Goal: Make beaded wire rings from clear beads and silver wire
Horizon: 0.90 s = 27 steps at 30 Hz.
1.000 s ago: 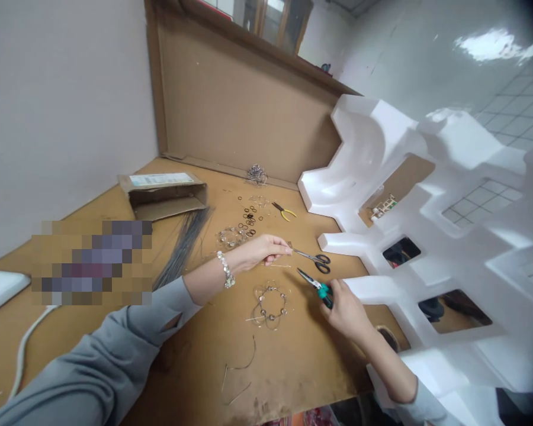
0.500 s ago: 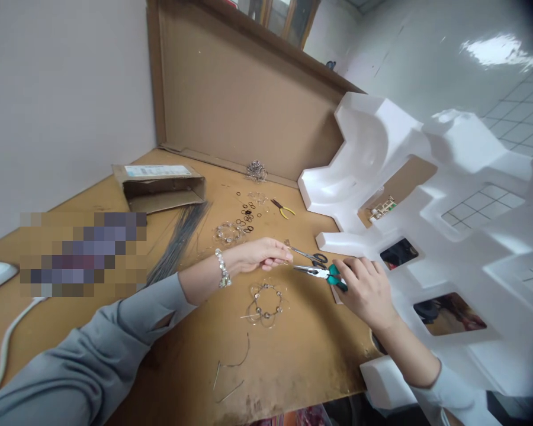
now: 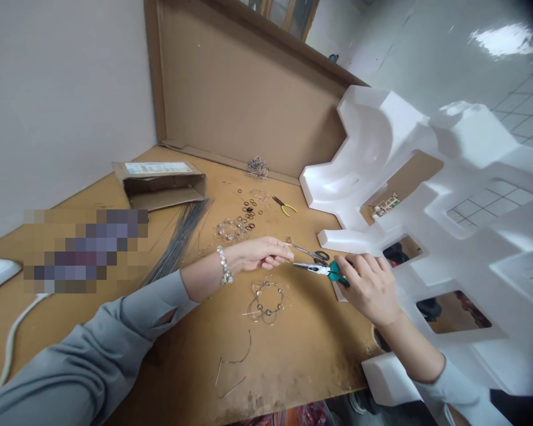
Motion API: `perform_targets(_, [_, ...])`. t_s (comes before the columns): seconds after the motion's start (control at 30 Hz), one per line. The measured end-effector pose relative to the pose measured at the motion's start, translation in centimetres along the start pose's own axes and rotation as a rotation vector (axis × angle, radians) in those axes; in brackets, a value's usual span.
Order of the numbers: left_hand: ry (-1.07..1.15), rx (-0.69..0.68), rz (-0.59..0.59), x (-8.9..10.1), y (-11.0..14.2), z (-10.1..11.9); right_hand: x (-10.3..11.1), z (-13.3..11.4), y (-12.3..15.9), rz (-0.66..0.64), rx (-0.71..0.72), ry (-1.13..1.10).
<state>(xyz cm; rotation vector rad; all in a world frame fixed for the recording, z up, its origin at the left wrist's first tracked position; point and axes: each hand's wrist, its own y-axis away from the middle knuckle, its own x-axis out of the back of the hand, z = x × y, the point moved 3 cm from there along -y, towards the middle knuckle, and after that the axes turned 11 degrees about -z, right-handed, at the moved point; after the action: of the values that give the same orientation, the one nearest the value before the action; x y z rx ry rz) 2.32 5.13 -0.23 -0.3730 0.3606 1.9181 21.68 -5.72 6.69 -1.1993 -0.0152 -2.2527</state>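
Observation:
My left hand (image 3: 266, 254) is closed in a pinch above the table; what sits between its fingertips is too small to make out. My right hand (image 3: 371, 287) is wrapped round the green handles of long-nose pliers (image 3: 315, 268). Their jaws point left, with the tips right by my left fingertips. Below them a ring of wire with clear beads (image 3: 269, 299) lies on the table. Just behind the pliers lie black-handled scissors (image 3: 308, 252), partly hidden by my hands. Nearer the front edge are loose bent wire pieces (image 3: 235, 361).
Yellow-handled pliers (image 3: 285, 206), small dark rings (image 3: 249, 210), a second beaded wire ring (image 3: 231, 229) and a tangled wire heap (image 3: 257, 168) lie farther back. Left are a bundle of grey wires (image 3: 177, 242) and an open cardboard box (image 3: 164, 189). White foam packing (image 3: 408, 236) borders the right.
My right hand has raised the pliers and brought their tips up to my left fingertips, turning them nearly level. My left hand has stayed nearly in place, still pinched.

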Motion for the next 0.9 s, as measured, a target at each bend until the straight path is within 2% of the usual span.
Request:
perform_targets(0.27, [-0.017, 0.051, -0.104, 0.3, -0.3, -0.2, -0.1, -0.1, -0.1, 0.082, 0.009, 0.011])
perform_targets(0.43, [-0.026, 0.062, -0.128, 0.4, -0.3, -0.4, -0.1, -0.1, -0.3, 0.065, 0.022, 0.019])
perform_targets(0.63, [-0.15, 0.044, -0.047, 0.9, -0.6, -0.7, 0.0, 0.0, -0.4, 0.029, 0.051, -0.033])
perform_targets(0.73, [-0.403, -0.054, 0.068, 0.5, -0.6, -0.5, 0.2, 0.3, -1.0, -0.148, 0.049, -0.141])
perform_targets(0.83, [-0.75, -0.17, 0.218, -0.8, -0.4, -0.3, 0.3, 0.9, -1.8, -0.47, -0.023, -0.312])
perform_targets(0.9, [-0.924, -0.234, 0.275, -1.8, -0.1, -0.2, 0.4, 1.6, -2.2, -0.658, -0.085, -0.398])
